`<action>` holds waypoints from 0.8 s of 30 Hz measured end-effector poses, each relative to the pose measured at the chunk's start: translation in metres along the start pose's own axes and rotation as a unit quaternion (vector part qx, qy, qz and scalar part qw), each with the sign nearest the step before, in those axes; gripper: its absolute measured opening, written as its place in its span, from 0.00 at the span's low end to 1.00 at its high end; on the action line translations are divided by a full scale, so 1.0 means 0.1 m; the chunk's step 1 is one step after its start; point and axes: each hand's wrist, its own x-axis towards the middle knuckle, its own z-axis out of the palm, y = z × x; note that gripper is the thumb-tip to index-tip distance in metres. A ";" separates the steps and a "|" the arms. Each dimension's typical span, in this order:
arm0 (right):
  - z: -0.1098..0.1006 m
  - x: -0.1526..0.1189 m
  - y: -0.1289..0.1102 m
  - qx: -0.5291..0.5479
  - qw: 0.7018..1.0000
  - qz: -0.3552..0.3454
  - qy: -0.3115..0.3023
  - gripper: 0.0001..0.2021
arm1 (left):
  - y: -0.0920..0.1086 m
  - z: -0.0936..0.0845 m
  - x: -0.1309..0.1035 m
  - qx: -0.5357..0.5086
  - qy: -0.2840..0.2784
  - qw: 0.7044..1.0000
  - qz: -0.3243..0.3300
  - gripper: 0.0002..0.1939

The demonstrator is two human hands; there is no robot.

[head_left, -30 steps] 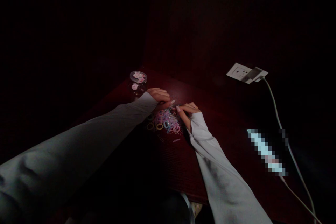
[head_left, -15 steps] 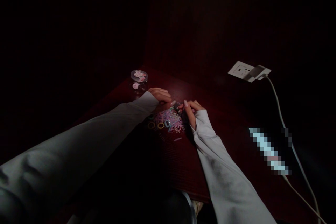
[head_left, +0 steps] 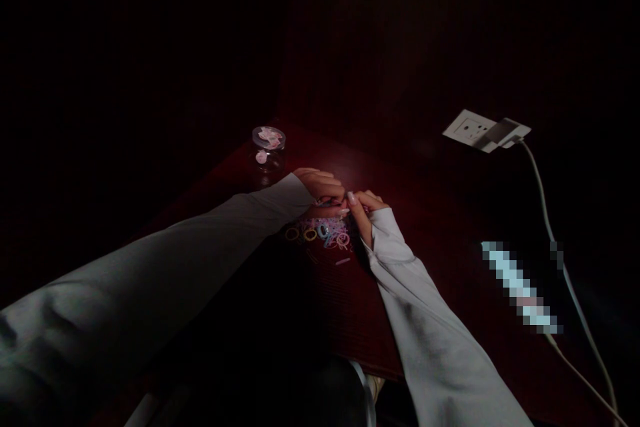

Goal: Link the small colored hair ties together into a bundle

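A heap of small pastel hair ties (head_left: 327, 230) lies on the dark red table (head_left: 357, 320). My left hand (head_left: 323, 187) curves over the far side of the heap, its thumb below and its fingers above. Pinkish bits of the hair ties show between that thumb and the fingers. Close on the right, its fingertips meeting those of the left, my right hand (head_left: 366, 205) is closed in a pinch. Whatever it pinches is hidden or too small to name. Some larger yellow and blue ties lie along the heap's near edge.
A lidded clear jar (head_left: 269, 147) with pink stickers stands beyond my left wrist. At the right, a charger (head_left: 507, 132) sits in a white wall socket (head_left: 467, 128), its cable (head_left: 545, 207) hanging down. A pixelated bright device (head_left: 520, 290) lies nearer. Surroundings are very dark.
My left hand has moved right, up against my right hand, and has closed over part of the heap. The right hand stays nearly in place. The view has shifted slightly.
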 end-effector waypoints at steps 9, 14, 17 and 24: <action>-0.02 0.04 0.10 0.007 1.000 0.003 0.023 0.25 | -0.04 0.03 -0.03 -0.002 0.024 1.000 0.004 0.20; -0.04 0.06 0.13 0.005 1.000 -0.004 0.027 0.26 | -0.04 -0.01 -0.04 -0.055 0.001 0.998 -0.010 0.16; -0.07 0.05 0.14 -0.005 1.000 -0.020 0.010 0.22 | -0.04 -0.04 -0.04 -0.076 -0.004 0.997 -0.019 0.12; -0.07 0.03 0.14 -0.076 0.994 -0.051 -0.051 0.11 | -0.01 -0.04 -0.02 -0.107 0.002 0.994 -0.028 0.11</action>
